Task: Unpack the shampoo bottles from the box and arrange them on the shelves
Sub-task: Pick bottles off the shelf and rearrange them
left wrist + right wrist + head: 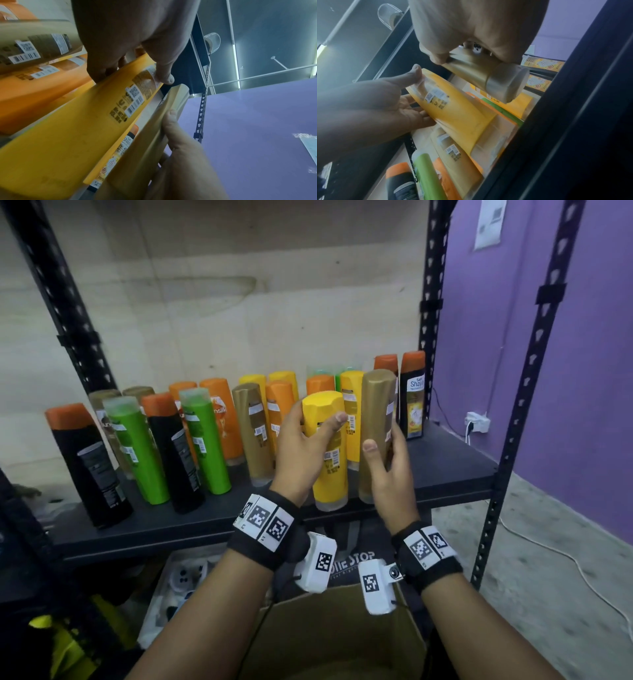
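You are facing a pale plywood panel (212, 285) backing the black slotted uprights (432, 302). A purple wall (599, 371) is standing to your right, carrying a white socket (478, 422) with a cable trailing over the speckled grey floor (548, 542). Strip lights (235, 60) are glowing on the ceiling overhead.

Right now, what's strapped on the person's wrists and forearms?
Both forearms are bare, no sleeves. Left wrist and right wrist each wear a black band with white square-code tags. Under each hangs a white tagged camera box, trailing a thin black cable.
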Demonstrator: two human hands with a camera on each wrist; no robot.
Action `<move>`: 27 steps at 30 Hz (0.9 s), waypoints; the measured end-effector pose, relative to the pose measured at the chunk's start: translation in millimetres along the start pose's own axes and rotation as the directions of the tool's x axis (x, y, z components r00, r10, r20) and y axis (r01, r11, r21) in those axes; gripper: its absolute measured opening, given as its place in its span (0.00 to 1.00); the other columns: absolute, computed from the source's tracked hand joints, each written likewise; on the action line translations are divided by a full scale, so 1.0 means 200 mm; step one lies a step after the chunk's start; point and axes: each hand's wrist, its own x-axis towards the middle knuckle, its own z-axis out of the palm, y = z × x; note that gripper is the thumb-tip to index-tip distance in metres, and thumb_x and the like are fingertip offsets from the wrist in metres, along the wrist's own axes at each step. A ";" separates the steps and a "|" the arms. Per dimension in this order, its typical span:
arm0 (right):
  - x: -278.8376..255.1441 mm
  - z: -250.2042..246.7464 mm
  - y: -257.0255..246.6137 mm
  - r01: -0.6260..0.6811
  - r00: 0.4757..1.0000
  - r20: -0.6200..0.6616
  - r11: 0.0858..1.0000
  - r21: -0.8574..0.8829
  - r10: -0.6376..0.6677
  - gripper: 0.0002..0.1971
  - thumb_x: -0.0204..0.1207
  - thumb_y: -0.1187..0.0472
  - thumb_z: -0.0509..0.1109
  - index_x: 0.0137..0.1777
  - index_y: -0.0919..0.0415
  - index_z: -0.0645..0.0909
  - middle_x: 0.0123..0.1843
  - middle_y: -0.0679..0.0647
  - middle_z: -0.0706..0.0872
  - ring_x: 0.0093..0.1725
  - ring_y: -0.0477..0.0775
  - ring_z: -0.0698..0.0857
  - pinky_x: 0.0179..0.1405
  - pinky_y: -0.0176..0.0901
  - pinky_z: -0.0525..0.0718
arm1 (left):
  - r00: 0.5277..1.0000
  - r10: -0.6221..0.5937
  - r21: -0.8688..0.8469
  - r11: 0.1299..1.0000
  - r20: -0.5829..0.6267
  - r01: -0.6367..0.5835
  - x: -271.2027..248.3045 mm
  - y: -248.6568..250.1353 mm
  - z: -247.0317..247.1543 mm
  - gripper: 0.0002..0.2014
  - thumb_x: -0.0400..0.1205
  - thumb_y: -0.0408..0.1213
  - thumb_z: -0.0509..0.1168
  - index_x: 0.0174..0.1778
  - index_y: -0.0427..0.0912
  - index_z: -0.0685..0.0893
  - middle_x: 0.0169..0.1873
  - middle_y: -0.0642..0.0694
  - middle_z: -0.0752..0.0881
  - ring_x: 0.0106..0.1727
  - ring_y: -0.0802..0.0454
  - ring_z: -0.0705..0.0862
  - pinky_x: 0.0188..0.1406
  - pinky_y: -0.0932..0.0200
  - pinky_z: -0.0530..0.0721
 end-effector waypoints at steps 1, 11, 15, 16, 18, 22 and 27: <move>0.01 0.00 0.02 -0.003 1.000 0.003 1.000 -0.009 0.003 0.30 0.86 0.44 0.68 0.86 0.46 0.65 0.83 0.45 0.74 0.81 0.42 0.72 0.81 0.49 0.74 | 1.000 -0.001 0.000 1.000 0.003 0.001 0.01 -0.01 0.01 0.11 0.82 0.48 0.76 0.57 0.55 0.85 0.50 0.52 0.93 0.52 0.56 0.92 0.50 0.55 0.92; 0.13 0.01 0.20 -0.050 0.999 -0.004 0.999 -0.001 0.050 0.30 0.84 0.49 0.72 0.82 0.43 0.64 0.79 0.47 0.70 0.73 0.22 0.70 0.66 0.18 0.71 | 0.999 0.046 0.022 0.999 -0.028 -0.045 0.11 -0.13 0.12 0.15 0.82 0.51 0.75 0.62 0.57 0.83 0.55 0.51 0.90 0.58 0.50 0.90 0.61 0.37 0.89; 0.15 0.02 0.24 -0.098 0.995 0.002 0.995 -0.021 0.099 0.30 0.73 0.35 0.71 0.74 0.29 0.66 0.74 0.43 0.68 0.71 0.22 0.70 0.66 0.18 0.69 | 0.993 0.094 0.122 0.989 -0.068 -0.086 0.06 -0.27 0.15 0.22 0.84 0.52 0.73 0.73 0.62 0.76 0.65 0.53 0.83 0.69 0.52 0.83 0.69 0.51 0.84; 0.15 0.01 0.25 -0.126 0.992 0.014 0.991 -0.034 0.126 0.30 0.71 0.31 0.71 0.73 0.26 0.65 0.74 0.42 0.67 0.75 0.28 0.70 0.73 0.26 0.70 | 0.993 0.083 0.188 0.980 -0.083 -0.067 0.03 -0.32 0.15 0.25 0.84 0.51 0.73 0.76 0.59 0.73 0.67 0.54 0.78 0.72 0.56 0.78 0.71 0.63 0.78; 0.15 0.01 0.28 -0.177 0.983 0.045 0.983 -0.056 0.180 0.34 0.70 0.27 0.70 0.76 0.29 0.65 0.75 0.43 0.65 0.82 0.44 0.67 0.83 0.48 0.69 | 0.992 0.083 0.285 0.957 -0.097 -0.052 -0.04 -0.40 0.16 0.30 0.84 0.49 0.72 0.80 0.59 0.67 0.67 0.56 0.70 0.70 0.67 0.72 0.65 0.83 0.67; 0.18 0.00 0.28 -0.201 0.975 0.082 0.976 -0.083 0.208 0.42 0.70 0.24 0.67 0.82 0.41 0.66 0.77 0.42 0.64 0.85 0.49 0.63 0.86 0.59 0.64 | 0.982 0.159 0.369 0.923 -0.105 -0.110 -0.09 -0.49 0.15 0.33 0.86 0.50 0.70 0.85 0.53 0.63 0.71 0.57 0.66 0.74 0.76 0.65 0.69 0.81 0.65; 0.23 -0.01 0.25 -0.129 0.983 0.124 0.991 -0.039 0.133 0.36 0.74 0.36 0.73 0.80 0.46 0.70 0.79 0.40 0.67 0.82 0.42 0.69 0.84 0.56 0.70 | 0.986 0.147 0.372 0.922 -0.082 -0.106 -0.08 -0.53 0.18 0.34 0.88 0.56 0.62 0.87 0.50 0.57 0.76 0.57 0.62 0.81 0.62 0.63 0.77 0.55 0.71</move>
